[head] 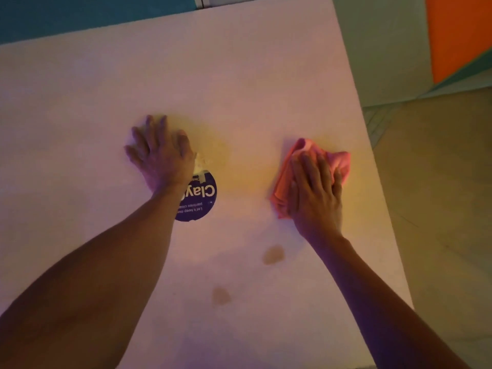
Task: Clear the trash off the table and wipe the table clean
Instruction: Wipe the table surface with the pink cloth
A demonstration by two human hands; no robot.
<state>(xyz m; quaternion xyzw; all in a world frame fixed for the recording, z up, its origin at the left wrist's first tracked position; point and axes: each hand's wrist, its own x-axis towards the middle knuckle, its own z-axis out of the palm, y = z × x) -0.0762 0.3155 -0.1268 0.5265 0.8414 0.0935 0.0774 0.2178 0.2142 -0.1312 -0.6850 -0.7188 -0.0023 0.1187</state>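
The pink cloth (pixel 306 171) lies bunched on the tabletop (pixel 239 75), right of centre, pressed flat under the right hand (pixel 315 193); its fingers are spread and nearly straight over the fabric, pushing down rather than gripping. The left hand (pixel 162 153) rests on the surface well apart from it, fingers splayed and loosely bent. Something pale peeks out beside its thumb, possibly crumpled paper, but I cannot tell whether the hand holds it or merely covers it. Touching that wrist is a round purple sticker (pixel 198 199) stuck to the tabletop.

A yellowish smear (pixel 218 153) spreads between the two hands, and two brownish spots (pixel 273 254) (pixel 221 296) sit nearer the person, so wiping looks far from finished.

The main risk is that the cloth, being bunched, could smear the stain outward instead of lifting it. A flat palm with no grip could also let the fabric slide out from under the fingers on a fast stroke. A stroke to the right could carry the cloth past the right edge, which runs close beside it, and drop it to the floor (pixel 439 209). There is broad bare surface towards the far edge and to the left.
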